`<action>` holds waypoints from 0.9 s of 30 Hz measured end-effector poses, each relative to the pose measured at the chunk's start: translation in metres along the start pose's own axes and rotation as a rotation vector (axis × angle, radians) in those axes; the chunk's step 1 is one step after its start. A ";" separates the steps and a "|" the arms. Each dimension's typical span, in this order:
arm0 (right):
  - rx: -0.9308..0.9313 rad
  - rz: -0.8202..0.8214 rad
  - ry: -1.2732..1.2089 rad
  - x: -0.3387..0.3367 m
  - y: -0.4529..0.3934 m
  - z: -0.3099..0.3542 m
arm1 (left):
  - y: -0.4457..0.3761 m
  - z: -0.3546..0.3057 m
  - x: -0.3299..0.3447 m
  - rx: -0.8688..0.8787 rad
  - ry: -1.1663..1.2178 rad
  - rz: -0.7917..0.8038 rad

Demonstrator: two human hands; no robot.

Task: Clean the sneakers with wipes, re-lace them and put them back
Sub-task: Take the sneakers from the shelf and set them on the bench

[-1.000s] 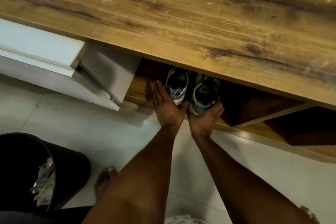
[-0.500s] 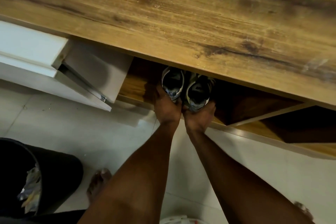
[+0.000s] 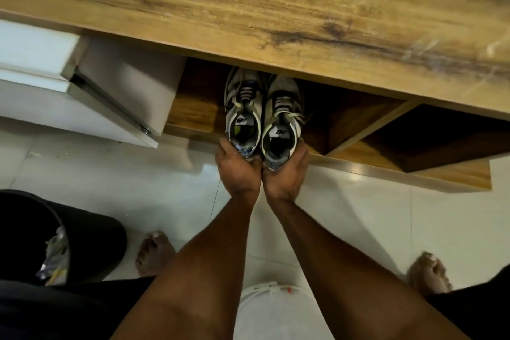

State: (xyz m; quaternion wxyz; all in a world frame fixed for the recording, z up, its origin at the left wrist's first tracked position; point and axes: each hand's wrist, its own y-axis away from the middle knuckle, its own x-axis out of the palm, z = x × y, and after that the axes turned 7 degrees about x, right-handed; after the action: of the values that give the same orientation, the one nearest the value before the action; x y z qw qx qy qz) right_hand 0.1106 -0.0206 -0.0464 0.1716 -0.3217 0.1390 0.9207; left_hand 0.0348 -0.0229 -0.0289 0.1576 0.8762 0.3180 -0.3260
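Two grey and white laced sneakers stand side by side, toes pointing in, on the low wooden shelf [image 3: 193, 116] under the wooden top [image 3: 276, 8]. Their heels stick out past the shelf's front edge. My left hand [image 3: 238, 171] cups the heel of the left sneaker [image 3: 242, 113]. Wrapped around the heel of the right sneaker [image 3: 281, 124] is my right hand [image 3: 287, 174]. The toes of both shoes are hidden under the top.
A white cabinet door [image 3: 121, 96] hangs open to the left of the shelf. A black bin [image 3: 91, 240] with used wipes stands at lower left on the white tiled floor. My bare feet [image 3: 154, 254] and a white round container [image 3: 276, 309] are below.
The sneakers sit further out of the shelf than before, with laces and tongues now showing. Both hands have gone from pressing at the heels to cupping them.
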 end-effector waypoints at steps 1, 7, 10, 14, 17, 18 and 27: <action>-0.005 0.006 0.019 -0.003 0.004 -0.001 | 0.005 0.002 -0.003 0.007 -0.001 -0.005; -0.038 0.027 0.158 -0.027 0.024 0.006 | 0.028 -0.002 -0.020 0.050 -0.025 -0.024; -0.091 0.009 0.246 -0.044 0.030 0.012 | 0.035 -0.011 -0.032 0.080 -0.035 -0.033; -0.134 0.003 0.299 -0.070 0.034 0.024 | 0.042 -0.033 -0.050 0.111 -0.052 -0.024; -0.136 -0.011 0.327 -0.090 0.037 0.037 | 0.050 -0.051 -0.064 0.125 -0.101 -0.002; -0.133 -0.016 0.331 -0.097 0.039 0.042 | 0.053 -0.056 -0.069 0.136 -0.123 0.002; -0.122 -0.040 0.336 -0.167 0.059 0.067 | 0.090 -0.092 -0.116 0.147 -0.206 -0.044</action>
State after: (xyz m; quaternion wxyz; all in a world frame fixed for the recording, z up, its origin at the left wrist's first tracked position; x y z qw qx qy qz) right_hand 0.1730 -0.0868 0.1194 0.1445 -0.4836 0.1033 0.8571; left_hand 0.0695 -0.0981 0.1233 0.1177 0.8401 0.2945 -0.4401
